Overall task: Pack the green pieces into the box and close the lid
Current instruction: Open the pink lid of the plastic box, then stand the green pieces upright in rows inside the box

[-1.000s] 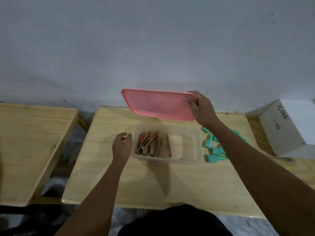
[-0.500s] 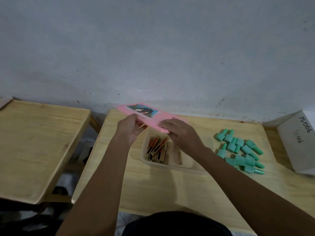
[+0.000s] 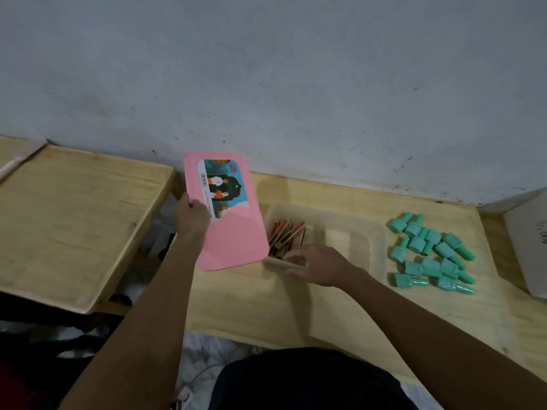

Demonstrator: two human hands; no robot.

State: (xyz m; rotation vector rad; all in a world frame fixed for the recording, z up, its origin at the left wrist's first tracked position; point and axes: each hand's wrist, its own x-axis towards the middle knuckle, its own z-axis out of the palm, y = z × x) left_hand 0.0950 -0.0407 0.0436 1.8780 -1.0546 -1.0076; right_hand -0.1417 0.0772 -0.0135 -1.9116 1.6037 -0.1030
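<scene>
A clear plastic box [image 3: 376, 232] stands open on the wooden table, with several wooden and red sticks [image 3: 288, 236] in its left half. My left hand [image 3: 191, 217] grips the pink lid [image 3: 228, 232] by its left edge and holds it tilted, picture side up, to the left of the box. At the box's near left corner my right hand [image 3: 318, 263] rests with its fingers on the rim. Several green bottle-shaped pieces [image 3: 432, 253] lie in a pile on the table to the right of the box.
A second wooden table [image 3: 68, 214] stands to the left across a narrow gap. A white carton [image 3: 529, 241] sits at the right edge. The grey wall runs right behind the tables.
The lid has passed from my right hand to my left and swung from above the box to its left side. My right hand came down onto the box's near rim.
</scene>
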